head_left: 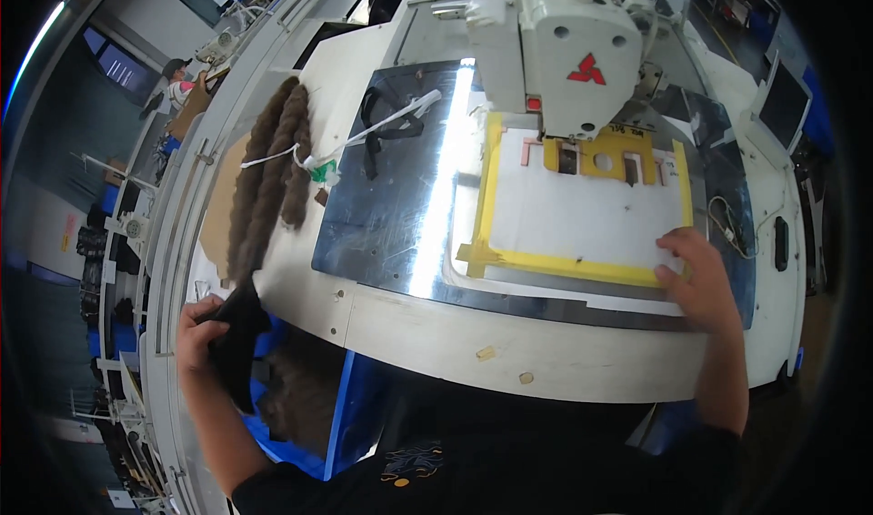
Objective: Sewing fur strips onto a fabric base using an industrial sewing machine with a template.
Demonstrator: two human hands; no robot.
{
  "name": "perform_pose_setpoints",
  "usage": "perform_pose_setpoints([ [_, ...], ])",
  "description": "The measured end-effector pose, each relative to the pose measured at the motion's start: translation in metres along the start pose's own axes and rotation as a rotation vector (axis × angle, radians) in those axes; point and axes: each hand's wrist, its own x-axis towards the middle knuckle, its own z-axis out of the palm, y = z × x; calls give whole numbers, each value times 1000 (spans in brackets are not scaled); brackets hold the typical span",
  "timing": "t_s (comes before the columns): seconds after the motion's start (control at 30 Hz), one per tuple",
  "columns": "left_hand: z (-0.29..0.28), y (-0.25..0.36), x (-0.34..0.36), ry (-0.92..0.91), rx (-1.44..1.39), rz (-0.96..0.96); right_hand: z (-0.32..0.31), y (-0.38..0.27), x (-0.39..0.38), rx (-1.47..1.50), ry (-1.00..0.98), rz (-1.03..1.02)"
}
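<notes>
- at about eight o'clock in my view, the left hand [197, 333] has its fingers closed on a black cloth piece [238, 347], which hangs at three o'clock from the knuckles, long axis running twelve to six.
- at one o'clock from that hand i see brown fur strips [273, 165] on the white table [591, 365], long axis one to seven, lower ends near the cloth's top.
- at four o'clock from the same hand, below the table's edge, i have a blue bin [338, 415] with brown fur [300, 392] in it.
- further right, a shiny metal plate [364, 233] carries a white cord [391, 117] along its upper left part.
- beyond that lies a yellow-edged template [627, 233], under the sewing machine head [577, 42], long axis roughly nine to three.
- what i'd judge matters most: the template sits between two and three o'clock from the left hand, well apart, but at ten from the right hand [696, 278], clearly the nearer.
- that right hand is at the template's lower right corner, empty, thumb and fingers loosely parted; it's blurry from here, so i can't swear they press down.
</notes>
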Motion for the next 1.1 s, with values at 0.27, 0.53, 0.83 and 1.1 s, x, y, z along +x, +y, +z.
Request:
perform_pose_setpoints([
  [0.27, 275, 129, 52, -513, 137, 436, 38, -68, -6, 319, -688, -85],
  [0.53, 408, 149, 57, -915, -18, 532, 81, -75, -18, 1044, -69, 278],
  [0.83, 420, 123, 140, -575, 213, 570, 62, -17, -12, 1333, -33, 558],
  [1.1, 414, 127, 137, -1020, 17, 148, 31, 19, -12, 1157, -225, 380],
])
